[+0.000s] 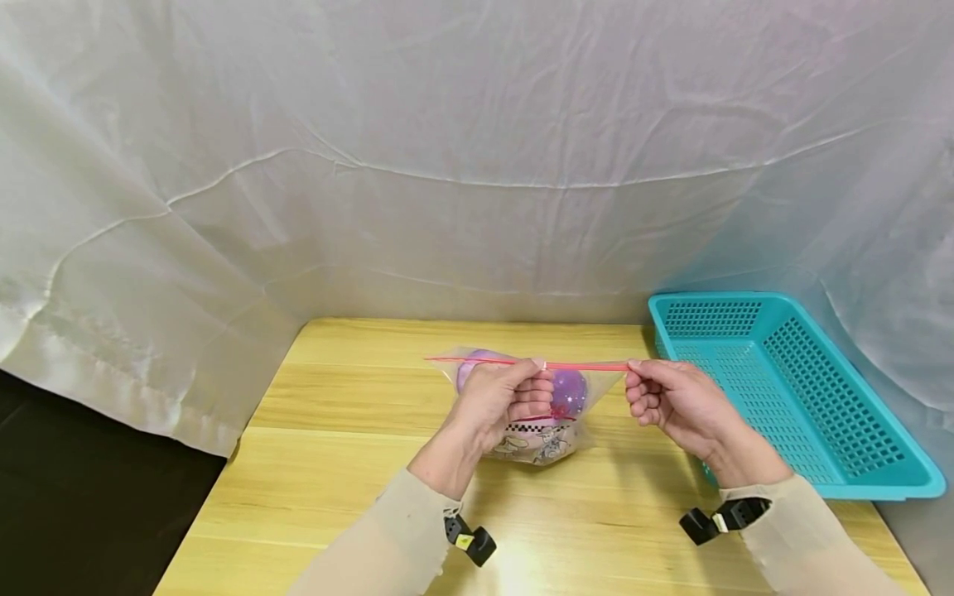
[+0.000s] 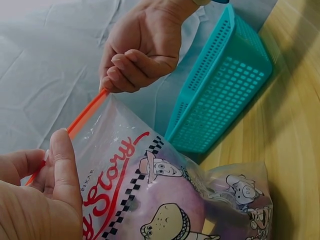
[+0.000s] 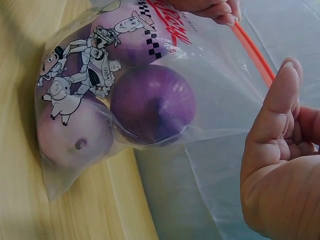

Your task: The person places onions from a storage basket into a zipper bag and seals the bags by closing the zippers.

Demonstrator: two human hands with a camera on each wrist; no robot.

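A clear zip bag (image 2: 117,210) with a red zip strip, red lettering and cartoon figures hangs between both hands. Inside it are several round purple things (image 3: 152,105), whose kind I cannot tell. My left hand (image 1: 499,401) pinches the zip strip partway along, at a small white slider (image 2: 46,155). At the strip's right end, my right hand (image 1: 681,406) grips the corner between thumb and curled fingers. The strip is pulled straight between the two hands. Whether the bag's bottom touches the wooden table (image 1: 335,463) is unclear.
A turquoise perforated basket (image 1: 820,488) stands to the right, beyond the right hand. Grey-white cloth (image 1: 477,232) hangs behind the table and along its sides. At the far left lies a dark area past the table's edge.
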